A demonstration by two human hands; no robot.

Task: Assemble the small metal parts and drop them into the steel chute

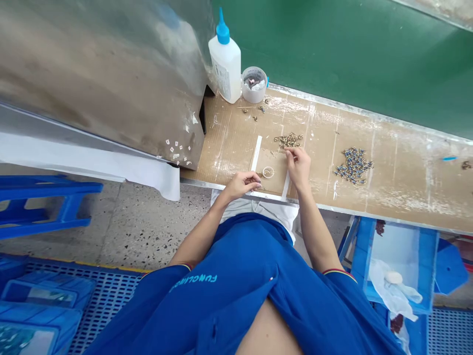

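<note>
My left hand [242,185] rests near the bench's front edge with thumb and fingers pinched together. Whatever it may hold is too small to make out. Just right of its fingertips lies a small round white dish or ring [268,172] with a tiny item inside. My right hand [299,167] is at the near edge of a pile of small brass-coloured metal parts [288,140], its thumb and fingers drawn together. Anything in that pinch cannot be made out. White strips lie on either side of the ring: a left strip [256,154] and a right strip [286,185] beside my right wrist.
A white glue-type bottle [226,69] with a blue nozzle stands at the back beside a small round tub [254,85]. Farther right lies a heap of blue-and-brass pieces [354,166]. A metal box [148,74] rises at left; a green surface [343,59] lies behind the cardboard-covered bench [402,167].
</note>
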